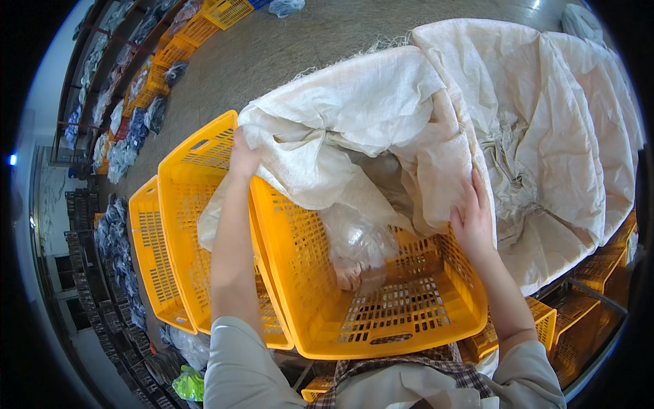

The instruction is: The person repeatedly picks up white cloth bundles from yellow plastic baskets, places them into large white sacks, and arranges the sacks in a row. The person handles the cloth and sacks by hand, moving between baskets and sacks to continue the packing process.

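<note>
White cloth [347, 102] — crumpled, frayed edge.

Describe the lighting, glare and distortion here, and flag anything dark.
Head view: corners fall to black, and the pale wall bows along the left rim; head view: a small blue-white light flares at the left edge; head view: highlights glint on the clear plastic bag in the nearest yellow crate; head view: shadow fills the white cloth's central opening.

Head-worn fisheye — close, facing down
</note>
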### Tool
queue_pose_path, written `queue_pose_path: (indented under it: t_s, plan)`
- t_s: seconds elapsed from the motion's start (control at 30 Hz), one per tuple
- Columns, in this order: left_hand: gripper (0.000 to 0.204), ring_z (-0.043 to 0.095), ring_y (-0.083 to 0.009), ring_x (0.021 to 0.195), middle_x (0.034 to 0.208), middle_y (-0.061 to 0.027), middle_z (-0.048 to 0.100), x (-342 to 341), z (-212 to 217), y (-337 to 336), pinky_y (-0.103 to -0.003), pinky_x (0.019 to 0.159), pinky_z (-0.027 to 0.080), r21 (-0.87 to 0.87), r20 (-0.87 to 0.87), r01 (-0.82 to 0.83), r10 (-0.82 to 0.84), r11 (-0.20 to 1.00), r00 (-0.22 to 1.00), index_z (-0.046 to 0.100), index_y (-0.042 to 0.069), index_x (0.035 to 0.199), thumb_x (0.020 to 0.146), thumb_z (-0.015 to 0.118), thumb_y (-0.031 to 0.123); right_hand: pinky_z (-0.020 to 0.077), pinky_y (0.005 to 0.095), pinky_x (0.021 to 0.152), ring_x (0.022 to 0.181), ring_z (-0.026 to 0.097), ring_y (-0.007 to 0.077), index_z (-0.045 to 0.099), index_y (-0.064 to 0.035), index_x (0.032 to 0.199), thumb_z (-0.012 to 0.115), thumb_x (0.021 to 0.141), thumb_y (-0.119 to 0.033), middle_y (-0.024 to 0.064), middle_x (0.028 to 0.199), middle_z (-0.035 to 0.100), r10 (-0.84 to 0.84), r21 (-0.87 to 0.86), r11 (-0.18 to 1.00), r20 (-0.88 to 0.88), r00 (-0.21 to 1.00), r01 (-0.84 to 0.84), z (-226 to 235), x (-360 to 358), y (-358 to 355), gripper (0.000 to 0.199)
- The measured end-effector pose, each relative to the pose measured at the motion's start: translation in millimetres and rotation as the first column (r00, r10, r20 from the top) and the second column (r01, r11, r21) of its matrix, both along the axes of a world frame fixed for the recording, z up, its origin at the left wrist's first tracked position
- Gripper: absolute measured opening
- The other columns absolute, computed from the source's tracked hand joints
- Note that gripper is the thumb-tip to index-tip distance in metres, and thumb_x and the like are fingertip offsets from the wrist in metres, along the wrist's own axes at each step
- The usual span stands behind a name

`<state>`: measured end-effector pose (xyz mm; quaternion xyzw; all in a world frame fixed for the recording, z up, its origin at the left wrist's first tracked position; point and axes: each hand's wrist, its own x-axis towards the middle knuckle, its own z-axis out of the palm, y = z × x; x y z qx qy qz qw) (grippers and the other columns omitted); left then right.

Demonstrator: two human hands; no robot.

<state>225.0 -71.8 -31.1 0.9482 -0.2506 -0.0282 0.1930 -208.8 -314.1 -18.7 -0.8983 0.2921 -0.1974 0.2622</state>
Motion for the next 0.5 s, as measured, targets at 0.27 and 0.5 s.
queue_pose_path:
  t_s: [0.27,0.5]
  plan:
    - [0.046,0.039,-0.0392,0.124,0.133,-0.0249,0.042,-94,-25,58,-0.04,0.104,0.032,0.008,0.091,0.081,-0.081,0.997,0.993,0.052,0.003,0.121,0.075,0.049,-0.004,0.0482,0.0432,0.072,0.079,0.061,0.0323,0.061,-0.0042,0.083,0.057,0.075,-0.015,0.0137,0.083,0.062,0.473,0.21,0.873,-0.149,0.868,-0.44,-18,6,55,0.014]
    - [0.038,0.031,-0.0336,0.132,0.14,-0.0178,0.037,-218,-22,68,-0.048,0.104,0.03,0.386,0.375,0.157,-0.31,0.909,0.874,0.06,0.01,0.11,0.073,0.056,0.004,0.0315,0.0459,0.094,0.117,0.044,0.0249,0.053,-0.0098,0.123,0.051,0.086,-0.024,0.0086,0.126,0.05,0.29,0.119,0.745,-0.944,0.158,-0.657,-165,35,79,0.039]
